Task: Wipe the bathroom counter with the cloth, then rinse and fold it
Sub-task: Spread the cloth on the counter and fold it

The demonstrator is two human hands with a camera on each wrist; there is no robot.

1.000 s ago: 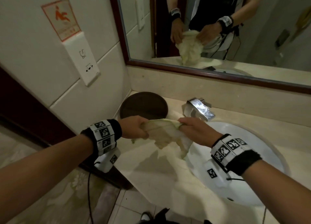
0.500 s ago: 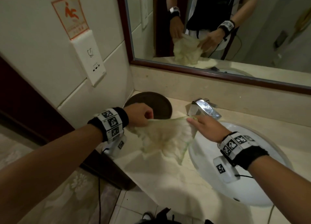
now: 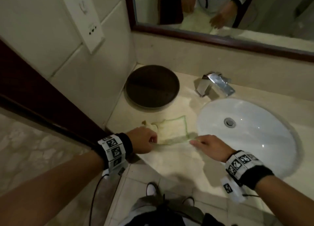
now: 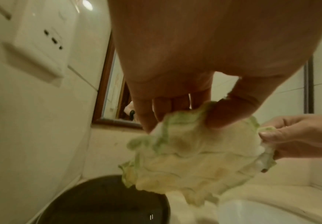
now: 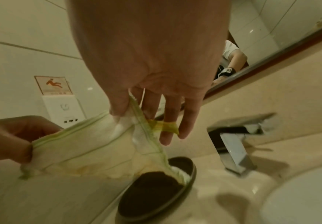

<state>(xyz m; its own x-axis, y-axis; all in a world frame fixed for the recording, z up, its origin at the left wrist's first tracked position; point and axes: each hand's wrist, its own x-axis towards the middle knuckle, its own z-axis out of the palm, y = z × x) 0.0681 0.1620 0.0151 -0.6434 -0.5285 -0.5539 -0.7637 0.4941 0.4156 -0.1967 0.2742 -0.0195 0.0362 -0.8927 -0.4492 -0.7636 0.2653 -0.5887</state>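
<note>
A pale cloth (image 3: 171, 130) with a green hem lies spread on the beige counter (image 3: 169, 159), left of the sink. My left hand (image 3: 153, 139) grips its near left corner, fingers curled round the bunched edge. My right hand (image 3: 193, 141) pinches the near right corner between thumb and forefinger. In the left wrist view the cloth (image 4: 190, 159) hangs crumpled from my left hand (image 4: 194, 116), with the right hand (image 4: 290, 136) at its far side. In the right wrist view the hem of the cloth (image 5: 98, 151) runs taut from my right hand (image 5: 133, 115) to the left hand (image 5: 12, 139).
A white oval sink (image 3: 254, 149) sits to the right, with a chrome faucet (image 3: 215, 85) behind it. A dark round tray (image 3: 152, 86) stands in the back left corner. A mirror (image 3: 220, 13) and a wall socket (image 3: 88, 21) are above. The counter's front edge is just below my hands.
Both hands came down and toward me with the cloth, which went from hanging in the air to lying on the counter. The head view tilted downward.
</note>
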